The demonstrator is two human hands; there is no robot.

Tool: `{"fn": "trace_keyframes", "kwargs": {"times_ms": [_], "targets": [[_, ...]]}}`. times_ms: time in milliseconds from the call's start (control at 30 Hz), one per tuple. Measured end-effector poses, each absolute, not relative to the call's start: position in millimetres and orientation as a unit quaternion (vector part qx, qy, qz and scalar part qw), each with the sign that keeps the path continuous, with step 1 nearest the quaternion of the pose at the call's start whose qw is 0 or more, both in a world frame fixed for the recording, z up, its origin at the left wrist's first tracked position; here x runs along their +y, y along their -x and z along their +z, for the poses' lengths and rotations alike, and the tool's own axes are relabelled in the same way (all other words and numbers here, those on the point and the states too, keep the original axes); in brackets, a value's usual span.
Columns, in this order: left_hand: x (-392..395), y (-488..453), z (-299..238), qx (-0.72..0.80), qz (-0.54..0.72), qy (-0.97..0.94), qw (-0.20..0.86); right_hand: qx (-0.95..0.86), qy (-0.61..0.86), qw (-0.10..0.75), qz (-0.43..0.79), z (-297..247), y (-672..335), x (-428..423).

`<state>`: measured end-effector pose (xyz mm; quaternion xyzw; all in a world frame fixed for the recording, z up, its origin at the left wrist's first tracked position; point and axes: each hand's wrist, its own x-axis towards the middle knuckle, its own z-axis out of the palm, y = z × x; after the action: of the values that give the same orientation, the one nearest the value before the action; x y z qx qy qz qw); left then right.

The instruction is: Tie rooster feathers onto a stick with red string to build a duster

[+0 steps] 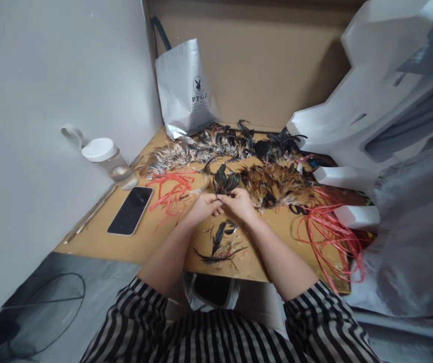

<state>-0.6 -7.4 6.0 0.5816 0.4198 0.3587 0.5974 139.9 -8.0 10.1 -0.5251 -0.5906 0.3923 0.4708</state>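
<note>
Both hands meet over the middle of the wooden table, pinching the base of a small fan of dark green-black feathers. My left hand is closed at the stems from the left. From the right, my right hand closes on the same stems, fingertips touching the left ones. Just beyond the right hand lies a heap of brown feathers. Nearer to me, loose black feathers are scattered on the tabletop. Whether a tie is between the fingertips I cannot tell.
Red plastic strings lie on the left and hang off at the right. Mottled feathers line the back before a silver bag. A phone and a bottle are left; a white plastic frame stands right.
</note>
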Motion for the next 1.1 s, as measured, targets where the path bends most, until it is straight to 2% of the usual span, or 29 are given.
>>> {"fn": "trace_keyframes", "kwargs": {"times_ms": [300, 433, 633, 1100], "targets": [[-5, 2, 1, 0.403, 0.352, -0.595, 0.599, -0.607, 0.542, 0.441, 0.378, 20, -143, -11], [-5, 3, 0, 0.409, 0.354, -0.599, 0.59, -0.622, 0.518, 0.415, 0.416, 23, -144, -12], [-6, 3, 0, 0.394, 0.36, -0.605, 0.591, -0.604, 0.482, 0.466, 0.431, 11, -140, -9], [-9, 4, 2, 0.385, 0.358, -0.594, 0.61, -0.578, 0.503, 0.46, 0.449, 12, -147, -9]]}}
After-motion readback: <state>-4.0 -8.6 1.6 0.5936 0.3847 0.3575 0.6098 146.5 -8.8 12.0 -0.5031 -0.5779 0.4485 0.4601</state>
